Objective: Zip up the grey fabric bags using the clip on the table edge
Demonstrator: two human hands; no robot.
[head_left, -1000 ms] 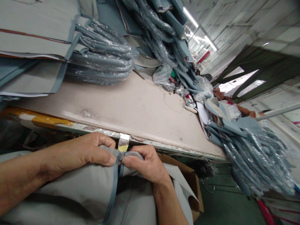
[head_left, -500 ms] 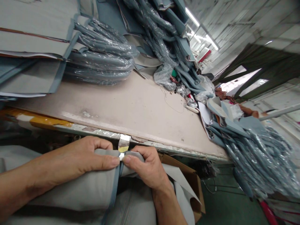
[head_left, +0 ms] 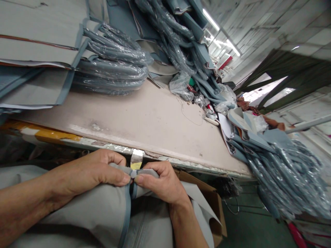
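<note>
1. I've got the left hand [head_left: 103,170] closed in a pinch, thumb on the near face of the grey fabric [head_left: 88,210], right by its blue edging [head_left: 126,210].
2. Right hand [head_left: 167,182] is also pinched down, thumb facing the left one, gripping the fabric's edge on its own side. Fingers behind the fabric are hidden; can't tell how they sit.
3. Small pale piece [head_left: 133,174] sits between the thumb tips. Too small for me to tell what it is.
4. Fabric hangs below both hands, toward the wearer, short of the tabletop [head_left: 155,117] beyond them.
5. Risk: the hanging weight could pull the edges out of line if either pinch loosens.
6. Risk: thumbs crowd the pale piece, so skin or edging could get nipped; uneven pull would skew it.
7. Risk: the taped strip [head_left: 137,156] on the tabletop edge is just past the fingertips. A forward push could snag fabric there.
8. Cardboard box [head_left: 219,210] is right of the right hand; loose fabric could catch on its rim.
</note>
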